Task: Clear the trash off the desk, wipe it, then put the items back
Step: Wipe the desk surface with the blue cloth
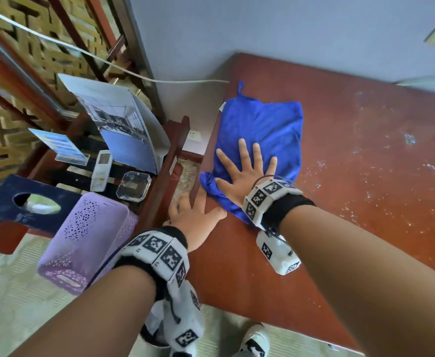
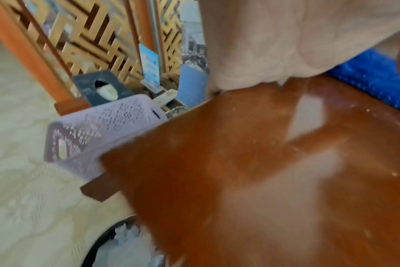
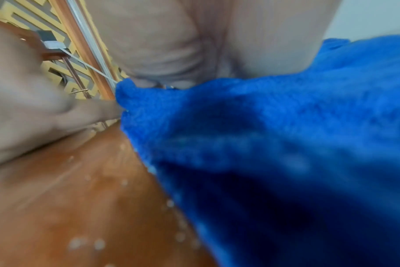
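A blue cloth (image 1: 268,124) lies spread on the red-brown desk (image 1: 353,253) near its far left corner. My right hand (image 1: 242,173) presses flat on the cloth's near part, fingers spread and straight. In the right wrist view the cloth (image 3: 274,144) fills the frame under the palm (image 3: 171,45). My left hand (image 1: 196,212) holds the desk's left edge just beside the cloth's near corner, thumb on top and fingers bent over the side. White specks and droplets (image 1: 365,176) dot the desk to the right of the cloth.
A low side table on the left holds a dark tissue box (image 1: 28,202), purple perforated basket (image 1: 82,235), remote (image 1: 100,171), glass ashtray (image 1: 133,186), brochure (image 1: 123,124) and sign stand (image 1: 62,148). A lined bin (image 2: 126,243) stands on the floor below the desk corner.
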Motion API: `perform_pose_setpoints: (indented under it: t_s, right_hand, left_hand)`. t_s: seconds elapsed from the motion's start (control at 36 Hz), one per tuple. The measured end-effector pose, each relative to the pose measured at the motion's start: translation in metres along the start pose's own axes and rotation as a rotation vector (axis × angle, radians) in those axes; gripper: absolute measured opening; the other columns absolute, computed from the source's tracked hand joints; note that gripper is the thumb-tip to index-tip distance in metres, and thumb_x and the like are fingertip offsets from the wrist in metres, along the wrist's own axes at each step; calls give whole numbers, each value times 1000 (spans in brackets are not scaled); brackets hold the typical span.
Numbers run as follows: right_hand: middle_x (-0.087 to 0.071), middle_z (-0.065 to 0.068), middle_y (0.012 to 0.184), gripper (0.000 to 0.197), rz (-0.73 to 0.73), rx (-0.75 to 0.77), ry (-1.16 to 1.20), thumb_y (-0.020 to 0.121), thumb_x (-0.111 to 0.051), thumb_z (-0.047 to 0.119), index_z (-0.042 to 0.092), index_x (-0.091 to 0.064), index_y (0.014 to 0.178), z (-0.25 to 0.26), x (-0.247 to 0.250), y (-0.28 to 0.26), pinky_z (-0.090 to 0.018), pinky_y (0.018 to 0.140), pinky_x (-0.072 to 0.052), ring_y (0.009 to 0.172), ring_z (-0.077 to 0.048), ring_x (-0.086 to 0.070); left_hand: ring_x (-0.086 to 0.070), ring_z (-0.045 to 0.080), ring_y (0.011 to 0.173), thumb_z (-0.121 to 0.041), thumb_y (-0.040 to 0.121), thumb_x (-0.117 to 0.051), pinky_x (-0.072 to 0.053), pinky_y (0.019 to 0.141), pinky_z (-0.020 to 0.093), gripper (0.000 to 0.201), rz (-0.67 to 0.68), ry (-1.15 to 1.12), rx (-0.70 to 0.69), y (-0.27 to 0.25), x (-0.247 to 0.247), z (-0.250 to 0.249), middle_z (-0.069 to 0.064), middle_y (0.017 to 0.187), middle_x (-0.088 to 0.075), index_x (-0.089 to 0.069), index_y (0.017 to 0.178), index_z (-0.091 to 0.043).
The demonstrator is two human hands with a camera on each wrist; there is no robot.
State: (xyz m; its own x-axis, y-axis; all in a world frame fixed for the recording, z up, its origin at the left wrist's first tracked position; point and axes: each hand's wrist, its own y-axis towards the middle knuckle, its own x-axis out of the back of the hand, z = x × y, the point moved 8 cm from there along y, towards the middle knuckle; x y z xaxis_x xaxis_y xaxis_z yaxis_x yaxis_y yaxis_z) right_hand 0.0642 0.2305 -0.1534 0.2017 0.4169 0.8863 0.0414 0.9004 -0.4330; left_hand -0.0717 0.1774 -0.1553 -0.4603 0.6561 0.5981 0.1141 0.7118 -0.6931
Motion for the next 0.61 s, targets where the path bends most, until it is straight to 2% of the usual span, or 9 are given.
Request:
perform_pose_setpoints:
  t_s: [0.06, 0.14, 0.22, 0.31, 0.39, 0.42, 0.5, 0.53, 0.61]
  right_hand:
    - [31, 9, 153, 63, -2, -11, -6, 90, -25, 64, 55, 11, 141, -1, 1, 1, -62, 109, 16, 140, -26, 30]
    - [30, 10, 153, 63, -6, -30, 11, 90, -26, 64, 56, 10, 141, 1, -1, -1, -61, 109, 16, 141, -25, 29]
    - [29, 11, 154, 63, -23, -53, 31, 91, -27, 62, 56, 9, 141, 3, -4, -6, -60, 110, 16, 141, -24, 29]
    - [30, 11, 153, 64, -34, -56, 23, 90, -27, 62, 55, 10, 141, 7, -9, -15, -60, 110, 16, 141, -24, 29]
    - [30, 11, 153, 64, -38, -58, 29, 90, -28, 62, 55, 10, 141, 10, -14, -24, -60, 110, 16, 141, -24, 29]
    - [30, 11, 153, 64, -38, -61, 28, 90, -28, 62, 55, 10, 141, 12, -15, -27, -60, 110, 16, 140, -24, 30]
    - [31, 11, 153, 65, -38, -55, 28, 90, -28, 62, 55, 11, 141, 16, -20, -36, -60, 110, 16, 140, -24, 31]
    - [31, 11, 153, 65, -33, -51, 29, 90, -28, 62, 55, 11, 141, 18, -22, -40, -61, 109, 16, 140, -24, 31]
    - [33, 10, 152, 65, -7, -34, 9, 90, -28, 61, 54, 12, 142, 23, -27, -52, -61, 109, 16, 139, -24, 32]
  left_hand:
    - [1, 28, 146, -51, 91, -45, -11, 117, 50, 79, -13, -6, -22, -8, 1, 11, -4, 160, 6, 8, 149, -42]
    - [-1, 26, 146, -53, 93, -41, -14, 115, 48, 79, -69, 132, -87, -28, -4, 31, -5, 160, 12, 17, 146, -43]
    - [1, 24, 147, -58, 94, -31, -12, 114, 50, 74, -2, 148, -131, -40, -21, 48, -6, 159, 17, 20, 145, -44]
    - [3, 25, 147, -74, 80, -14, -11, 116, 54, 79, 53, 39, -164, -38, -34, 50, -7, 160, 13, 16, 147, -44]
    - [0, 31, 145, -68, 88, -18, -15, 116, 53, 68, 51, -21, -109, -32, -36, 51, -9, 159, 10, 16, 144, -50]
    - [1, 32, 145, -69, 87, -14, -15, 115, 54, 67, 52, -4, -117, -31, -38, 52, -9, 159, 11, 14, 145, -49]
    - [11, 29, 146, -81, 62, 16, -12, 114, 60, 100, 40, 97, -222, -28, -42, 48, -7, 159, 17, 5, 151, -37]
    - [10, 29, 146, -83, 60, 19, -12, 115, 59, 104, 30, 100, -200, -26, -43, 52, -8, 159, 16, 4, 151, -37]
    - [5, 31, 146, -82, 66, 16, -14, 115, 55, 95, 34, 118, -149, -28, -40, 53, -7, 159, 10, -3, 149, -40]
